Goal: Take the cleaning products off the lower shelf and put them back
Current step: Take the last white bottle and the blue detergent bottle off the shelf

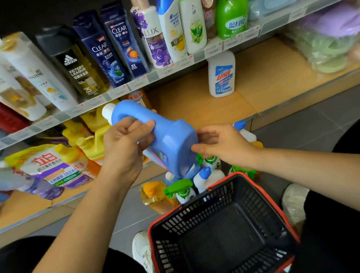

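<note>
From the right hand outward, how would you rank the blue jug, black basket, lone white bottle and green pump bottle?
1. blue jug, held at its base by the right hand.
2. black basket, on the floor below.
3. white bottle, back on the lower shelf.
4. green pump bottle, on the upper shelf.

Lower shelf [193,102] just has one white bottle [222,74] standing, with yellow jugs [90,143] and a refill pouch [48,167] off left.

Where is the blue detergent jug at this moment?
Head view, centre: the blue detergent jug is held tilted in front of the lower shelf, left hand gripping its handle, right hand holding its base, above the bottles on the floor.
</note>
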The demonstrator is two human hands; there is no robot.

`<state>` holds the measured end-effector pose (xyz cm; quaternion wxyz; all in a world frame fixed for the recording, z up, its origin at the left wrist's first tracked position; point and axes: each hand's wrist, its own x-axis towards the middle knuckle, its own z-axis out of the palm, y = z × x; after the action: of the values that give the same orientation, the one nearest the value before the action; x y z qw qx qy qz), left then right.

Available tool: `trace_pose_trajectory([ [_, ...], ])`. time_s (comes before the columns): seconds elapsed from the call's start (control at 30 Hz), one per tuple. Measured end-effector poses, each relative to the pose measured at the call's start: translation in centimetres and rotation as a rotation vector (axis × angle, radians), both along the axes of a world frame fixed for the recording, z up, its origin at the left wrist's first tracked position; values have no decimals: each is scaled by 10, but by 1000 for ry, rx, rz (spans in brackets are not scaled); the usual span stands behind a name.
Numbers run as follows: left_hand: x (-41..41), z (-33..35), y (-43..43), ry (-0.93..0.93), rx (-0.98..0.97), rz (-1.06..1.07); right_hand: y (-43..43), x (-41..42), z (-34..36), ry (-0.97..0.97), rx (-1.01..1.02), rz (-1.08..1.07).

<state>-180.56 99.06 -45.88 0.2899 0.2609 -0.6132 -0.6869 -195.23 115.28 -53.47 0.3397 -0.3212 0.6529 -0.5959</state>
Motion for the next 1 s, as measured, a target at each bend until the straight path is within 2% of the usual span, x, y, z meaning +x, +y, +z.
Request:
trace_pose_trajectory([
  [0.1,2,0,-8,21,36,28,1,7,-7,-264,154,14],
  [0.17,2,0,-11,38,55,21,0,11,-6,-467,238,97],
  [0.27,1,-4,-10,28,50,23,-4,13,0,-724,270,189],
  [0.43,1,-9,-7,9,70,32,-3,11,11,-915,369,270],
  [0.57,0,-14,-3,-16,27,1,-3,3,24,-1108,281,237],
  [0.77,-4,-21,-2,-51,-6,3,2,-9,33,-1048,225,269],
  [0.9,-7,-27,-2,-64,-17,-15,11,-18,38,-828,241,322],
  [1.0,-7,-33,-2,-92,-8,-36,15,-24,43,-586,243,322],
])
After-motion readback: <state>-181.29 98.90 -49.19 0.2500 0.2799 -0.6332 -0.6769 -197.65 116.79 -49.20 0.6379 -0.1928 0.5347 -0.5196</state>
